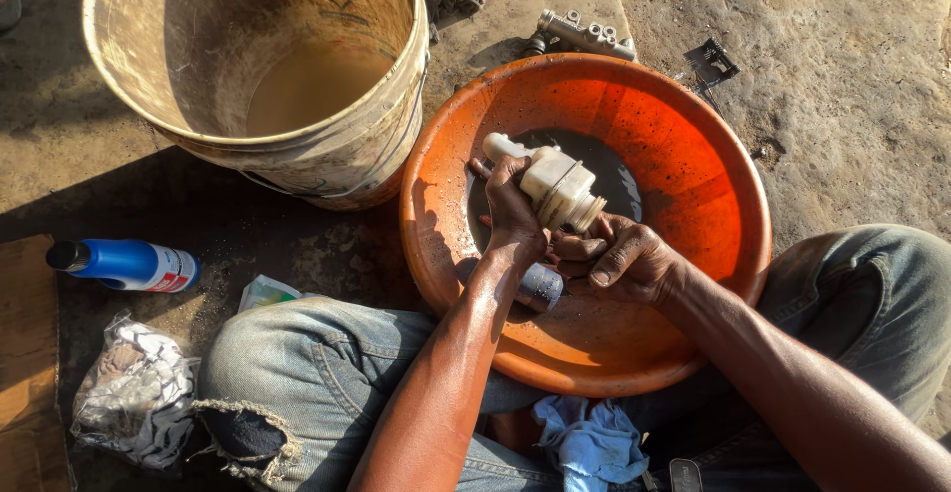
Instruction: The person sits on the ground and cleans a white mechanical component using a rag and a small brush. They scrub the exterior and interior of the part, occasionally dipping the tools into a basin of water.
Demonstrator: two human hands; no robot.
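A cream-coloured plastic part (557,187), cylindrical with a narrow spout at its far end and a ribbed collar at its near end, sits held over the middle of an orange plastic basin (693,145), just above a shallow pool of dark liquid in the basin's bottom. The left hand (513,217) wraps its fingers around the part's body from the left and grips it. The right hand (622,262) lies just beside the ribbed end, its fingers curled closed and touching the left hand; whether it grips the part itself or something small, I cannot tell. A small grey cylinder (541,286) shows below the left wrist, inside the basin. The basin rests on the ground between the person's knees in worn jeans (297,363). A blue cloth (592,442) lies on the lap. Touching the basin's left rim stands a dirty pale bucket (248,66) holding murky water. A metal valve block (584,34) lies beyond the basin. Further left lie a blue bottle (124,264) and a bag of rags (134,393).
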